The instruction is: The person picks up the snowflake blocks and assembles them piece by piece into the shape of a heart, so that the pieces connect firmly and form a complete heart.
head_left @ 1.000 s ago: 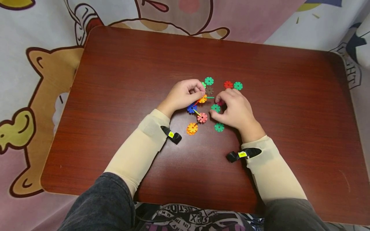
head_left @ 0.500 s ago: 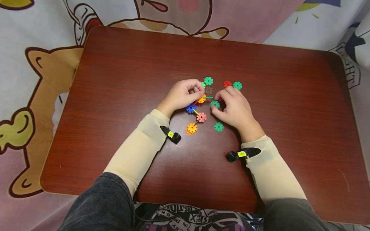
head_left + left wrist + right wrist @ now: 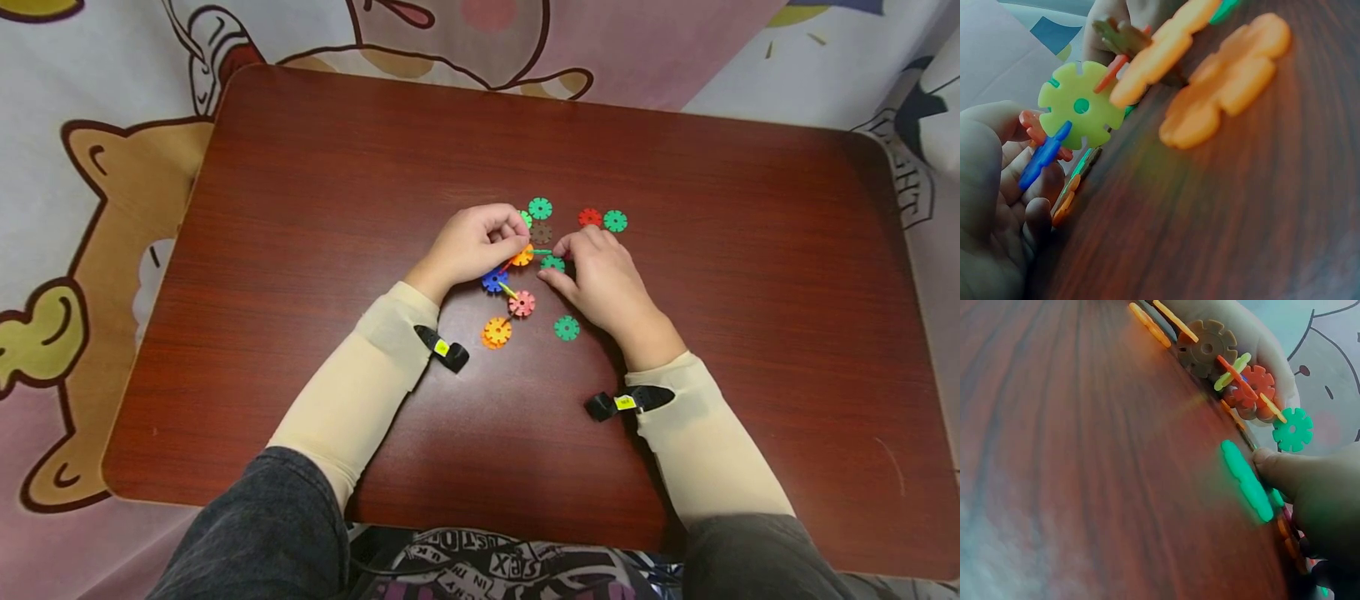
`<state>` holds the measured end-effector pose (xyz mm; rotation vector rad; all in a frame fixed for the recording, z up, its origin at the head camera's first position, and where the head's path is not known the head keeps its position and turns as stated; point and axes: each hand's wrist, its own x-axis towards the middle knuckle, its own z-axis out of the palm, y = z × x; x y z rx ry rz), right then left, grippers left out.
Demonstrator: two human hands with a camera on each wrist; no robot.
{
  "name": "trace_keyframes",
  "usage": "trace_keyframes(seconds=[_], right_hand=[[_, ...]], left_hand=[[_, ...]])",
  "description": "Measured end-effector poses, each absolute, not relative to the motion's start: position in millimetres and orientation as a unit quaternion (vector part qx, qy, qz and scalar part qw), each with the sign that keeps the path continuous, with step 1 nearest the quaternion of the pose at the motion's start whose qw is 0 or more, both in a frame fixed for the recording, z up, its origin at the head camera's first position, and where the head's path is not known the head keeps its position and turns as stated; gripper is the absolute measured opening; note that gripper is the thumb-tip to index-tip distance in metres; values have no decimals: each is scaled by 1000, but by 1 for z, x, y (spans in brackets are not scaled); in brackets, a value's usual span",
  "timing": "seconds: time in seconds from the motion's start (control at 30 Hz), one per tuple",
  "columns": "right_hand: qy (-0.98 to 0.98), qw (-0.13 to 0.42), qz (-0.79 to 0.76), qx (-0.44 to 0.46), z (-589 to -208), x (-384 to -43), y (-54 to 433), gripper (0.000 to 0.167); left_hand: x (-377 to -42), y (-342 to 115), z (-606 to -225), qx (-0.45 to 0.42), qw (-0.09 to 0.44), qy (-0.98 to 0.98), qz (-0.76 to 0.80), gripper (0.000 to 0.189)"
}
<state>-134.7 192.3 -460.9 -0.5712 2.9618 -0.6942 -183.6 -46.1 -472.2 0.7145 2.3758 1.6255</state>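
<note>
In the head view my left hand [image 3: 480, 246] holds a joined chain of notched plastic discs. The chain includes a blue disc [image 3: 494, 279], a pink disc [image 3: 522, 303] and a yellow-green disc [image 3: 1079, 106]. Its upper end has an orange disc [image 3: 522, 255] and a green disc [image 3: 1292, 430], seen edge-on from above. To its right, my right hand [image 3: 603, 279] has thumb and forefinger around a loose green disc [image 3: 552, 263] low over the table. In the right wrist view the thumb hides most of that disc.
Another green disc [image 3: 567, 327] lies below my right hand on the brown table [image 3: 337, 167]. A red disc [image 3: 589, 217] and a green one lie beyond it. A brown disc [image 3: 541, 232] and further green discs lie past my left fingertips.
My right thumb and forefinger have brought the loose green disc slightly up and left, closer to the chain. The left hand has stayed nearly still with the chain.
</note>
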Motion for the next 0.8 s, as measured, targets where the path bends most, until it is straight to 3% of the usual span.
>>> trace_keyframes(seconds=[0.53, 0.8], right_hand=[[924, -55, -323, -197, -471, -133, 193, 36], [856, -150, -472, -149, -478, -134, 190, 20]], left_hand=[[-183, -45, -471, 243, 85, 792, 553, 5], [-183, -46, -472, 238, 84, 793, 555, 5]])
